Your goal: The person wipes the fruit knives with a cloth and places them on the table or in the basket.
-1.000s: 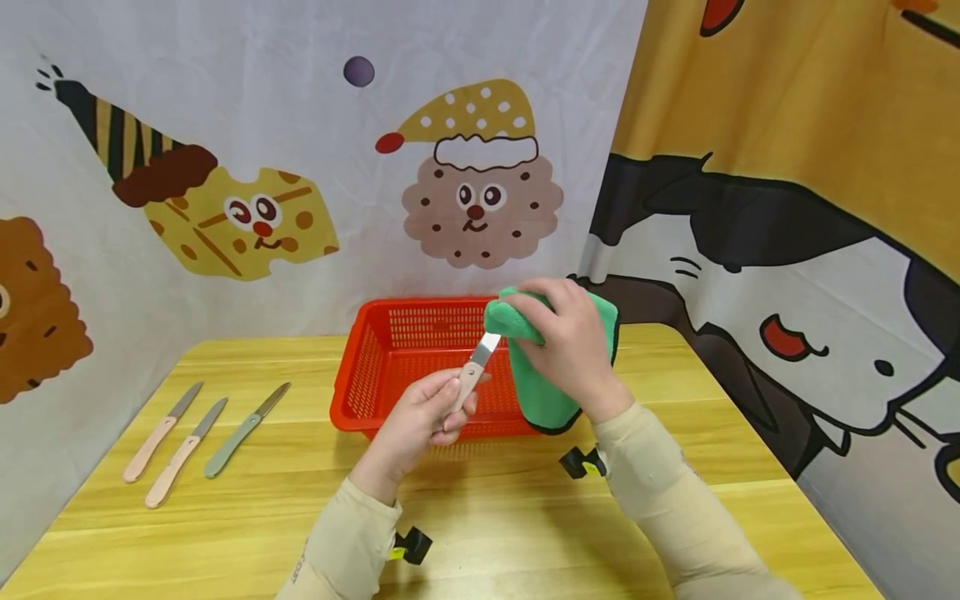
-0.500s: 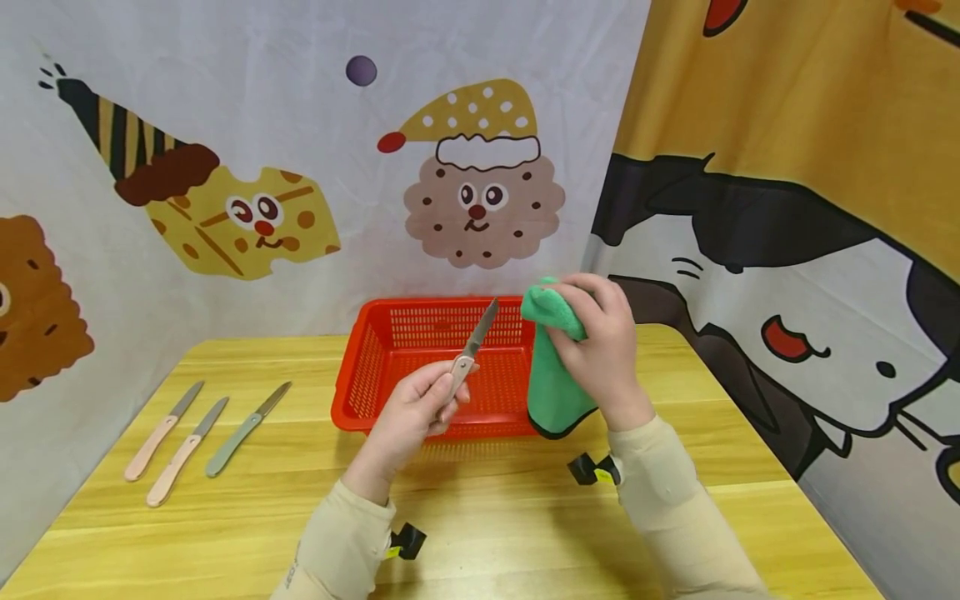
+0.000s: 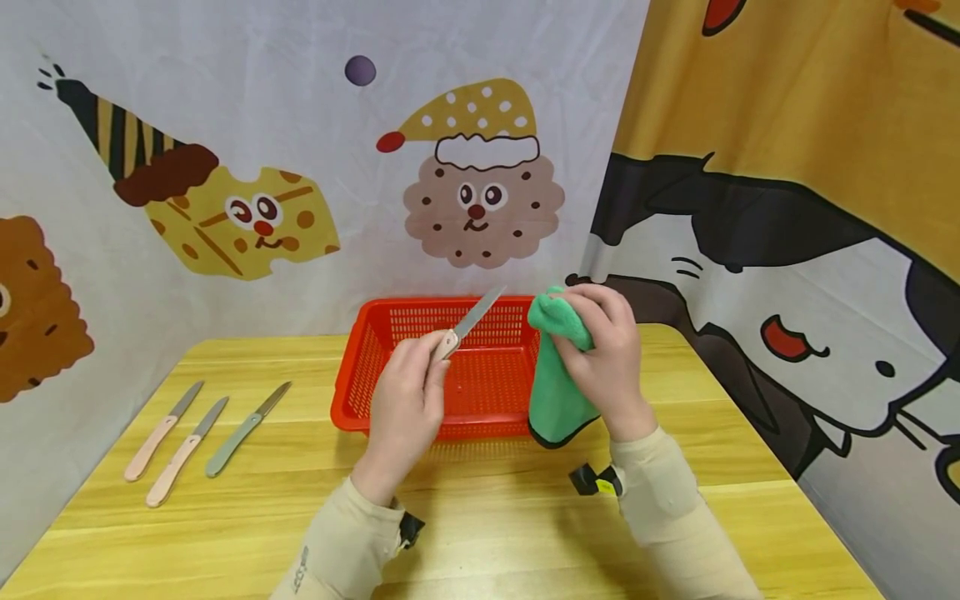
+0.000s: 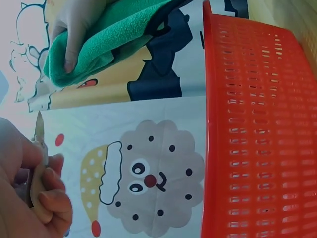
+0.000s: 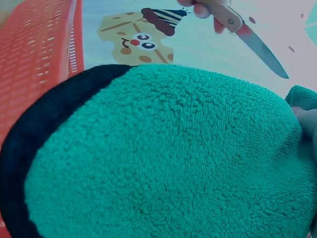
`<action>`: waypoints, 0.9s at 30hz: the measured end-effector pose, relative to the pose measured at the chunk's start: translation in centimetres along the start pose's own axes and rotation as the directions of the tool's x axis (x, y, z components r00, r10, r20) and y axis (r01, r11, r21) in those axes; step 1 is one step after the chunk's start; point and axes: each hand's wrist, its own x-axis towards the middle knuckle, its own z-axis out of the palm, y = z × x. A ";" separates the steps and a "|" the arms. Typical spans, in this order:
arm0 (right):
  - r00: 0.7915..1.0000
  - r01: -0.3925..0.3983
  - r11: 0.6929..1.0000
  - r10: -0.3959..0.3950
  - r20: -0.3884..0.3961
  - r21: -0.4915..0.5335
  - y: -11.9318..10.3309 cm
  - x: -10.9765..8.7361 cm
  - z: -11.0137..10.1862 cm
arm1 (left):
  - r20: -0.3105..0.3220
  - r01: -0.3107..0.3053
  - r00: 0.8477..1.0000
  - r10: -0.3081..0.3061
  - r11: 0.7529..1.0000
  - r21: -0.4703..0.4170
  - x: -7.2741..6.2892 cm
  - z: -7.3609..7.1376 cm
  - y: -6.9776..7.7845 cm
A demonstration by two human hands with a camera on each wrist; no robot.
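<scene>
In the head view my left hand (image 3: 407,400) grips a knife (image 3: 471,321) by its pale pinkish handle, and the blade points up and to the right above the basket. The left wrist view shows fingers curled round that handle (image 4: 38,193). My right hand (image 3: 611,358) holds a bunched green cloth (image 3: 562,392) with a dark edge, whose lower part hangs down. Blade and cloth are apart, with a small gap between them. Much of the right wrist view is filled by the cloth (image 5: 168,153), and the knife blade (image 5: 262,52) shows beyond it.
A red plastic basket (image 3: 347,392) with slotted walls stands at the back of the wooden table (image 3: 480,517), behind the hands. On the left lie two pink-handled knives (image 3: 153,446) (image 3: 176,467) and one green-handled knife (image 3: 232,446). Printed curtains (image 3: 300,83) hang behind.
The cloth has come off the knife blade and moved right with my right hand. My left hand has turned over, its back now facing up, and the whole blade shows.
</scene>
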 end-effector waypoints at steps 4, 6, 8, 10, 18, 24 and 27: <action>1.000 0.004 1.000 -0.004 -0.004 0.005 -0.1 -0.3 0.0 | -0.081 -0.075 0.994 0.080 0.995 0.060 0.3 0.1 -0.2; 1.000 -0.005 1.000 0.005 -0.010 0.018 -0.2 -0.4 0.0 | -0.115 -0.103 0.987 0.113 0.990 0.094 0.5 0.1 -0.4; 1.000 -0.006 1.000 0.007 -0.013 0.025 -0.3 -0.5 0.0 | -0.144 -0.124 0.979 0.142 0.984 0.131 0.6 0.2 -0.5; 1.000 -0.015 0.999 0.016 -0.022 0.039 -0.4 -0.6 0.1 | -0.163 -0.139 0.972 0.168 0.975 0.175 0.6 0.2 -0.6; 0.997 0.042 0.998 -0.039 -0.059 0.043 -1.1 -1.0 0.6 | -0.180 -0.214 0.942 0.283 0.920 0.328 0.8 0.5 -0.9; 0.986 0.146 0.987 -0.139 -0.097 0.073 -2.6 -1.2 1.6 | -0.189 -0.247 0.924 0.333 0.895 0.371 1.0 0.9 -1.0; 0.969 0.235 0.970 -0.229 -0.089 0.057 -3.6 -0.9 2.0 | -0.187 -0.253 0.920 0.344 0.887 0.387 1.2 1.0 -0.9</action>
